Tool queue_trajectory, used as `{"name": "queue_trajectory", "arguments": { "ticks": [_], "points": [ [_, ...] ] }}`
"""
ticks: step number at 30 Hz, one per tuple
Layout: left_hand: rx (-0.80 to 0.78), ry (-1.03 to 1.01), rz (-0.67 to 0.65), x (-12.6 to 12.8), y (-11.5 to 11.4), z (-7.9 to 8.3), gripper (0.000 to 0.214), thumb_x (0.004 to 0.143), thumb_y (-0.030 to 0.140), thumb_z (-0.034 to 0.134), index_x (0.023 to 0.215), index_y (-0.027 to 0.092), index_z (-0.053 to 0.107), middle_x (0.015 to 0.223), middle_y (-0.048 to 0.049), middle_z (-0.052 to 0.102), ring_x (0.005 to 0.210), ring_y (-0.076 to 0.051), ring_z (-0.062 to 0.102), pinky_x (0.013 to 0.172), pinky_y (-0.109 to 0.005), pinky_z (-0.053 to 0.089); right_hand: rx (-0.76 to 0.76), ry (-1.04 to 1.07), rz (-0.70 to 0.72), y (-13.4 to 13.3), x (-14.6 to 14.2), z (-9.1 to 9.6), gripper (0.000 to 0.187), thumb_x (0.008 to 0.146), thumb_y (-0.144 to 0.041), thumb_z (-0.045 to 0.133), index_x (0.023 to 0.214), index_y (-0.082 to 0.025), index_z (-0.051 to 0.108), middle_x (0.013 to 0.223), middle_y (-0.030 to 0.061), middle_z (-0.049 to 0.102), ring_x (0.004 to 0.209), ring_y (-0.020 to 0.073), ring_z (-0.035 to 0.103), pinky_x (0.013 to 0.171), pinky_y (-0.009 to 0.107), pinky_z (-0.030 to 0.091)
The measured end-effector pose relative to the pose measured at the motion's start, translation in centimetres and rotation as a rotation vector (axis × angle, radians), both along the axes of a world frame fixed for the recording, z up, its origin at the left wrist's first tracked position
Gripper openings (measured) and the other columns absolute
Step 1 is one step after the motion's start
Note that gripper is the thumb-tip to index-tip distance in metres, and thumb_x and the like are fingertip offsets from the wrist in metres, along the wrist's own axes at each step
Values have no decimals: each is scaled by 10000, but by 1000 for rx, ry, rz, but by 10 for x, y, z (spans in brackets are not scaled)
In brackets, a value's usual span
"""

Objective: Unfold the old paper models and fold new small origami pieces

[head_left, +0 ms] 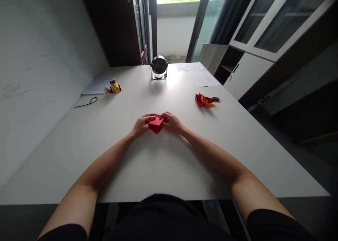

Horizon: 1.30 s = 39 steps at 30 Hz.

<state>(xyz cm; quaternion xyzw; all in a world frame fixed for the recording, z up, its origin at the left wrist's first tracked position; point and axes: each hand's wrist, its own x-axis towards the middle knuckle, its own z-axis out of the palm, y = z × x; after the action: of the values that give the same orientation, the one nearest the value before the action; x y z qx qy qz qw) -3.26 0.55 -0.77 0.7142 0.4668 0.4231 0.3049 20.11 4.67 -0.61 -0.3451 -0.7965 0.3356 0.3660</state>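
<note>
A folded piece of red paper [156,123] lies between my hands near the middle of the table, with layered flaps and a point toward me. My left hand [142,124] grips its left side, fingers over the top. On the opposite side my right hand [171,122] pinches the right edge, fingers curled inward. The thumbs are partly hidden. To the right of my hands rests a small pile of red and orange folded paper pieces [205,101].
A black round device on a metal stand [159,67] stands at the table's far end. Papers [202,77] lie at the back right. At left are a yellow gadget [114,87], a paper sheet [96,85] and a black cable tie [89,103]. The white table [163,170] meets a wall at left.
</note>
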Motion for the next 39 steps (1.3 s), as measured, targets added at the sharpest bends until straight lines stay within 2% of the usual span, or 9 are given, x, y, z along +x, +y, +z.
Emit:
{"name": "queue_trajectory", "arguments": {
  "ticks": [5, 8, 11, 14, 19, 23, 27, 32, 39],
  "points": [
    [62, 383, -102, -8, 0, 2, 475, 829, 188, 595, 1282, 282, 701, 1456, -40, 583, 1348, -262, 534, 1177, -419, 401, 139, -163, 172, 10, 12, -2, 179, 856, -334, 700, 997, -238, 753, 1322, 92, 620, 1011, 207, 653, 911, 367, 519],
    [70, 631, -188, -12, 0, 6, 558, 904, 344, 572, 1458, 280, 553, 1575, -35, 460, 1488, -266, 364, 1253, -437, 266, 200, -210, 314, 16, 17, 2, 205, 937, -393, 633, 1003, -253, 768, 1202, 73, 708, 1119, 227, 641, 1046, 400, 466],
    [6, 822, -240, -15, -1, 7, 714, 958, 545, 484, 1596, 267, 322, 1683, -50, 226, 1567, -301, 168, 1275, -505, 128, 239, -247, 246, 15, 17, 4, 277, 1004, -359, 520, 1000, -242, 771, 1119, 71, 748, 1085, 221, 655, 1036, 392, 473],
    [-19, 922, -233, -14, -3, 4, 798, 975, 661, 358, 1636, 267, 147, 1706, -53, 62, 1583, -302, 46, 1270, -528, 58, 276, -333, 124, 11, 12, 1, 287, 1012, -338, 499, 1102, -243, 755, 1222, 71, 723, 1152, 230, 637, 1049, 399, 466],
    [-29, 945, -174, -8, -4, -1, 803, 988, 686, 231, 1642, 243, 91, 1707, -54, 35, 1586, -272, 38, 1273, -513, 34, 314, -535, 95, 4, 3, -10, 465, 1034, -380, 448, 1480, -275, 522, 1561, 45, 477, 1478, 270, 387, 1210, 472, 310],
    [-53, 926, -129, -8, 0, 0, 774, 997, 673, 186, 1640, 249, 119, 1706, -43, 82, 1585, -265, 79, 1270, -522, 48, 291, -615, 79, 8, 5, -13, 503, 1050, -361, 386, 1546, -287, 430, 1605, 26, 407, 1528, 275, 295, 1239, 496, 263],
    [-86, 901, -125, -12, 3, 3, 755, 1000, 661, 173, 1637, 256, 151, 1703, -35, 113, 1582, -258, 103, 1270, -515, 75, 298, -568, 39, 17, 16, -13, 472, 1022, -280, 431, 1486, -279, 516, 1556, 31, 482, 1504, 256, 351, 1222, 475, 318],
    [-109, 867, -131, -12, 2, 4, 765, 998, 665, 174, 1641, 255, 110, 1704, -24, 102, 1585, -242, 82, 1275, -495, 55, 390, -384, 129, 17, 20, -9, 437, 920, -273, 615, 1357, -259, 631, 1461, 50, 586, 1430, 260, 453, 1171, 462, 392],
    [-123, 786, -163, -14, 0, 8, 717, 1010, 637, 206, 1631, 279, 175, 1702, -21, 140, 1583, -240, 100, 1275, -510, 30, 404, -303, 160, 8, 9, -1, 224, 963, -274, 597, 1132, -248, 740, 1112, 83, 736, 1045, 233, 627, 975, 397, 490]
  ]
}}
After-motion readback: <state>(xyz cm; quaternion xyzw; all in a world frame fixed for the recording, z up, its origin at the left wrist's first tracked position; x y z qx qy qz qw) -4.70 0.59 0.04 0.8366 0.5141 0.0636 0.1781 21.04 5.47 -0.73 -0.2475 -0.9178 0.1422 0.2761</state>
